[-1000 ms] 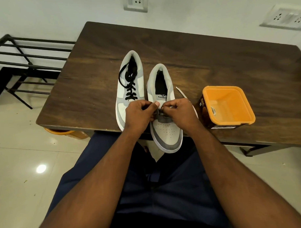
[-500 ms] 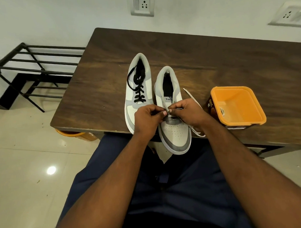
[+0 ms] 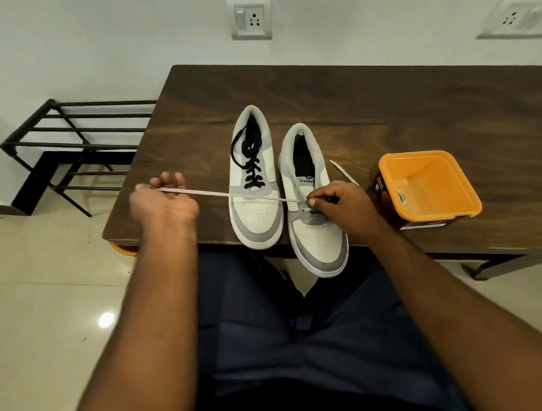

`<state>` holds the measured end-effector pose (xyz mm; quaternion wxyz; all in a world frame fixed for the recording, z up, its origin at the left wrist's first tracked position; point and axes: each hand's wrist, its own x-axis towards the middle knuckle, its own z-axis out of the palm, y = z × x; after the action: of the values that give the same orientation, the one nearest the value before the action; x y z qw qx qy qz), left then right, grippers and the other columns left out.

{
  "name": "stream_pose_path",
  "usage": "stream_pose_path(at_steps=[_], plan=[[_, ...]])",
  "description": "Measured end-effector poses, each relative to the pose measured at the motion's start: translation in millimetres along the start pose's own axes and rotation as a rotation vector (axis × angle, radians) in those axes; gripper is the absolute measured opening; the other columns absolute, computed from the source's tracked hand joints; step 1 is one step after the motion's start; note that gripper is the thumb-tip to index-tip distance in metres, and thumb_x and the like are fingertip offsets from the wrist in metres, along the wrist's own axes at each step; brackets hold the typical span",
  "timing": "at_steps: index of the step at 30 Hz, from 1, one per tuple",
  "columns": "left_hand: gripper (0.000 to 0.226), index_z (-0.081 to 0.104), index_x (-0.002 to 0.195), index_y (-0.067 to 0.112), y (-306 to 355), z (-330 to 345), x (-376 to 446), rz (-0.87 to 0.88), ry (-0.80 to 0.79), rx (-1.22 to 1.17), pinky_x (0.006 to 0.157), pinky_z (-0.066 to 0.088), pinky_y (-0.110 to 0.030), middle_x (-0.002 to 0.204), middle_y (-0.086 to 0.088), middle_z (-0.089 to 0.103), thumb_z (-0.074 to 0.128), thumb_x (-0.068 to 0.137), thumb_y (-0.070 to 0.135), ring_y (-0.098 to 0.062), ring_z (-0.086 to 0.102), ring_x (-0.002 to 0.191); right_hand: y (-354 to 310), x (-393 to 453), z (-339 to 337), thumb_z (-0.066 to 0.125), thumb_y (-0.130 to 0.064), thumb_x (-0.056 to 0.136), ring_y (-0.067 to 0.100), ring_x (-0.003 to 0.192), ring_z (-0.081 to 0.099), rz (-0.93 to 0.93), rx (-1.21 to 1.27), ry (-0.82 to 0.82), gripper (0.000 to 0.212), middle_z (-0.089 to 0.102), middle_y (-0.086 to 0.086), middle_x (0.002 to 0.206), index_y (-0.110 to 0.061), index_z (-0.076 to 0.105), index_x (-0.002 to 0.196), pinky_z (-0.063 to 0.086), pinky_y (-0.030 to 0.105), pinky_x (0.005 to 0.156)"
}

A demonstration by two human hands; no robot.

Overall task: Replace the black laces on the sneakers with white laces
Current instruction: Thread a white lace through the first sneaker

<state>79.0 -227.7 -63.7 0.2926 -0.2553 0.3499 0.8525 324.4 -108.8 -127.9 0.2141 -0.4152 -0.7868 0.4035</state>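
White lace [image 3: 226,194] runs taut from a low eyelet on the right shoe [image 3: 313,210], straight across the toe of the left shoe [image 3: 254,203], out to the left hand [image 3: 162,200]. That hand is off past the table edge, fingers curled around the lace end, though it's blurred so I can't tell exactly how it's pinched. The right hand [image 3: 340,203] sits on the right shoe with its fingertips pinching near the eyelet, right where the lace comes out. The other end [image 3: 344,172] of the lace lies on the table [image 3: 383,109] just beside that shoe.

The left shoe has its black lace [image 3: 250,166] in, so I'd say this is early days: one shoe stripped, first row of white going in.

Tips for this pull, imo: keep the right hand pinning the shoe so it doesn't slide off the edge, since both toes already overhang. Pull flat, no twist, and stop once both ends look about even, or the top rows will come up short on one side.

Orange tub [image 3: 428,184] sits to the right, black rack [image 3: 77,144] off to the left.
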Motion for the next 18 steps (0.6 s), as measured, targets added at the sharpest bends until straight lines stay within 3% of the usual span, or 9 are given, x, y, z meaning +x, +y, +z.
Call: stream_pose_path(at_steps=[2, 4, 6, 7, 10, 12, 15, 16, 18], plan=[[0.031, 0.048, 0.072, 0.017, -4.9, 1.1, -10.1, 0.142, -0.078, 0.242, 0.048, 0.04, -0.023, 0.051, 0.007, 0.04, 0.049, 0.1, 0.03, -0.008, 0.034, 0.041, 6.0, -7.8, 7.4, 0.068, -0.026, 0.087, 0.013, 0.086, 0.06, -0.198, -0.157, 0.163, 0.015, 0.067, -0.002, 0.09, -0.018, 0.075, 0.096, 0.051, 0.035, 0.078], [0.031, 0.054, 0.071, 0.017, -28.3, -4.1, -23.0, 0.294, -0.267, 0.678, 0.04, 0.03, -0.018, 0.048, 0.008, 0.044, 0.06, 0.095, 0.035, -0.007, 0.033, 0.038, 9.9, -17.8, 18.3, 0.067, -0.03, 0.086, 0.017, 0.091, 0.06, -0.31, -0.187, 0.279, 0.02, 0.067, -0.001, 0.092, -0.015, 0.075, 0.095, 0.05, 0.044, 0.08], [0.024, 0.064, 0.071, 0.015, -60.3, -14.7, -30.2, 0.398, -0.541, 1.114, 0.046, 0.041, -0.02, 0.054, 0.006, 0.059, 0.067, 0.091, 0.027, -0.006, 0.047, 0.045, 10.4, -27.5, 29.1, 0.069, -0.023, 0.084, 0.017, 0.099, 0.06, -0.292, -0.074, 0.366, 0.018, 0.066, 0.001, 0.099, -0.011, 0.075, 0.098, 0.049, 0.045, 0.088], [0.016, 0.07, 0.077, 0.015, -75.8, -20.6, -31.9, 0.434, -0.653, 1.314, 0.057, 0.048, -0.023, 0.064, 0.005, 0.067, 0.07, 0.089, 0.025, -0.006, 0.057, 0.056, 9.8, -31.1, 32.9, 0.071, -0.018, 0.083, 0.015, 0.105, 0.058, -0.239, 0.006, 0.406, 0.02, 0.064, 0.001, 0.104, -0.01, 0.074, 0.101, 0.048, 0.042, 0.094], [0.015, 0.073, 0.098, 0.02, -109.0, -40.2, -30.2, 0.484, -0.733, 1.691, 0.079, 0.05, -0.025, 0.091, 0.008, 0.07, 0.07, 0.088, 0.031, -0.008, 0.064, 0.086, 13.4, -37.5, 39.0, 0.078, -0.022, 0.078, 0.011, 0.118, 0.049, -0.043, 0.054, 0.402, 0.044, 0.055, -0.002, 0.12, -0.015, 0.066, 0.121, 0.045, 0.034, 0.1], [0.015, 0.072, 0.095, 0.023, -119.7, -48.1, -27.0, 0.501, -0.7, 1.719, 0.079, 0.051, -0.028, 0.09, 0.01, 0.069, 0.07, 0.087, 0.034, -0.009, 0.064, 0.086, 15.8, -38.4, 42.5, 0.08, -0.032, 0.076, 0.016, 0.13, 0.043, 0.051, -0.003, 0.298, 0.065, 0.05, 0.002, 0.136, -0.02, 0.054, 0.135, 0.04, 0.035, 0.106], [0.011, 0.071, 0.08, 0.022, -123.1, -51.1, -24.6, 0.546, -0.686, 1.649, 0.069, 0.05, -0.025, 0.077, 0.011, 0.068, 0.072, 0.085, 0.031, -0.006, 0.063, 0.075, 15.6, -38.0, 42.7, 0.081, -0.034, 0.075, 0.0, 0.122, 0.038, 0.105, 0.02, 0.252, 0.074, 0.042, 0.001, 0.144, -0.021, 0.048, 0.141, 0.031, 0.006, 0.1], [0.01, 0.071, 0.076, 0.023, -120.0, -49.5, -24.1, 0.568, -0.646, 1.536, 0.068, 0.049, -0.02, 0.075, 0.012, 0.068, 0.072, 0.086, 0.026, -0.003, 0.063, 0.074, 15.8, -37.6, 41.9, 0.081, -0.036, 0.075, -0.004, 0.118, 0.037, 0.108, 0.014, 0.254, 0.074, 0.041, -0.001, 0.144, -0.022, 0.048, 0.14, 0.029, 0.003, 0.096], [0.017, 0.066, 0.074, 0.028, -105.8, -42.3, -19.9, 0.677, -0.386, 1.2, 0.07, 0.048, -0.015, 0.076, 0.014, 0.066, 0.072, 0.086, 0.018, -0.001, 0.062, 0.074, 17.2, -38.1, 40.7, 0.08, -0.04, 0.075, -0.004, 0.119, 0.036, 0.113, 0.004, 0.239, 0.074, 0.04, -0.003, 0.145, -0.023, 0.048, 0.14, 0.03, 0.011, 0.098]])
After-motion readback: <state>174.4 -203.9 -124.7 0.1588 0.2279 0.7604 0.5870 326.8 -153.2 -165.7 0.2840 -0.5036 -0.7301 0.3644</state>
